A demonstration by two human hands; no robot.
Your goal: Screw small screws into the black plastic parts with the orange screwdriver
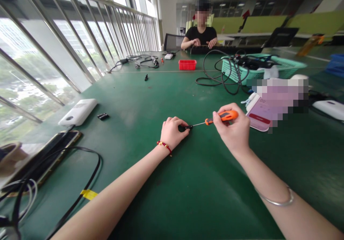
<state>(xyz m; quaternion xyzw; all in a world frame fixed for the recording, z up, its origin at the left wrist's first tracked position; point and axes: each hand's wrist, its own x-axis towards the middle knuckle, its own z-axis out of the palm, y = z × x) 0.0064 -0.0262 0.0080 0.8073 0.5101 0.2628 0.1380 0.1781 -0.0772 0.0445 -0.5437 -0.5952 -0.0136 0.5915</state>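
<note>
On the table (188, 189), I'm seeing the left hand (171, 131) pinching the black part (189, 127) between thumb and finger, and at the part's three o'clock the right hand (238, 130), fingers curled closed, is gripping the screwdriver (228, 116), its shaft (199, 124) pointing to nine, while the red box (187, 65) is sitting at twelve!

Our right grip (234, 130) held an orange screwdriver (228, 116), its tip at a small black part (189, 127) in our left grip (172, 131); beyond both, we saw a red box (187, 66) on the table (188, 189).
</note>
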